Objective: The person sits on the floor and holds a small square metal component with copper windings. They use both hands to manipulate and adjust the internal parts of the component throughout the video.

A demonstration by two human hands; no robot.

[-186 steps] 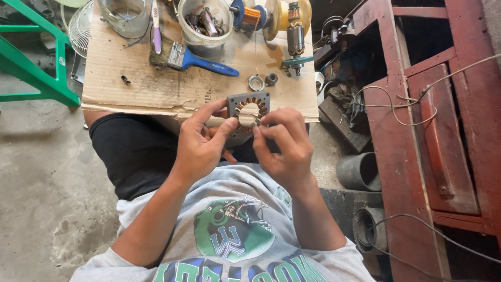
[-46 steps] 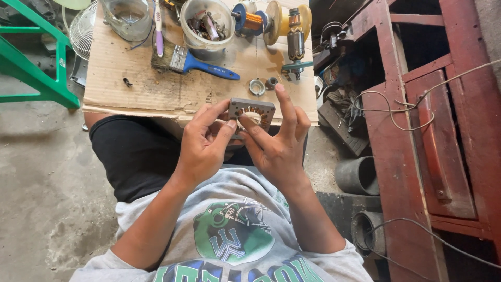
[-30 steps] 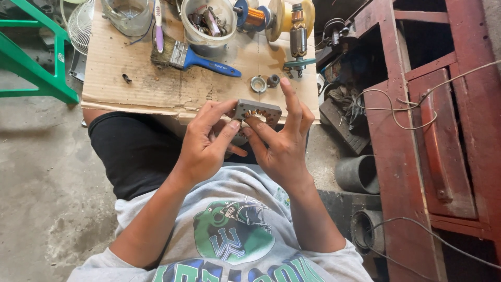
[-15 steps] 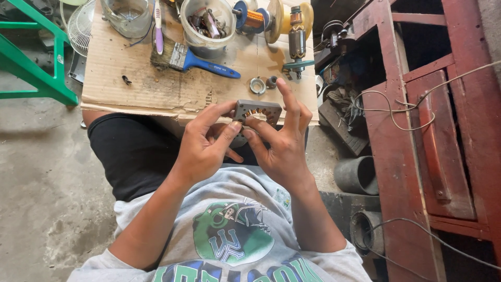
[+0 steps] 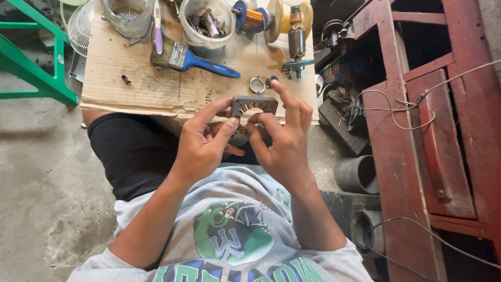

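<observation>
While both hands meet above the lap, they pinch a small grey metal stator core, squarish with rounded corners and copper-toned windings showing in its round bore. It sits in the air just off the near edge of the cardboard sheet, tilted toward the camera. Left hand: fingers curled narrow, forefinger along the core's left edge, thumb pressed near its lower face. Right hand: forefinger stretched up along the core's right side, thumb and other fingers bent close onto its lower part; grip tight, no wide spread.

Cardboard is brown, creased, stained dark. On it: a flat paintbrush with dirty bristles, metal ferrule, blue plastic handle; a clear plastic tub full of mixed metal scraps; a clear glass jar; a spool of copper wire with blue flanges; a cylindrical motor armature with ribbed steel body; two small metal rings just beyond the core.

Right: rusty red painted wooden frame, loose thin wires, dark pipe sections. Left: green metal frame, rough concrete floor. Black shorts, grey printed shirt.
</observation>
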